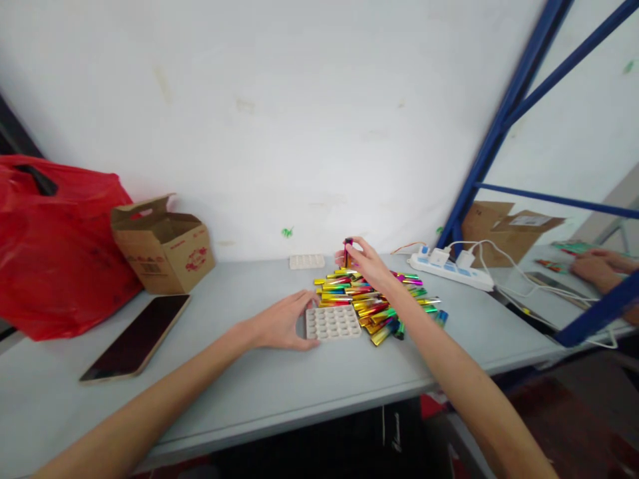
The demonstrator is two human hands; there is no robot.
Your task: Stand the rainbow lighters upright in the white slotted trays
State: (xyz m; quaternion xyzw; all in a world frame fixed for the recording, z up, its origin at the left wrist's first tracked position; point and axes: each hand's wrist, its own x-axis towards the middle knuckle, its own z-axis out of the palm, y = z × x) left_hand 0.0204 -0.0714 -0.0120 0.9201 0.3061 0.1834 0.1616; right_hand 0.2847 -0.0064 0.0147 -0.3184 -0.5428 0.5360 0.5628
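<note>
My left hand (287,322) is curved round the left end of a white tray with rows of round hollows (333,322), thumb at the front corner and fingers at the back. Past the tray, my right hand (367,259) pinches a slim, shiny foil piece (348,247), dark pink to purple, held upright. Below that hand spreads a pile of shiny foil pieces (369,306) in gold, red, green, blue and purple, lying flat beside the tray. My right forearm covers part of the pile. The hollows look bare, though small details are blurred.
A second white tray (307,261) lies by the wall. To the left are a phone-like tablet (137,339), an open cardboard box (164,249) and a red plastic bag (64,253). A power strip (452,271) and blue frame (492,153) stand right; another person's hands (602,266) show beyond.
</note>
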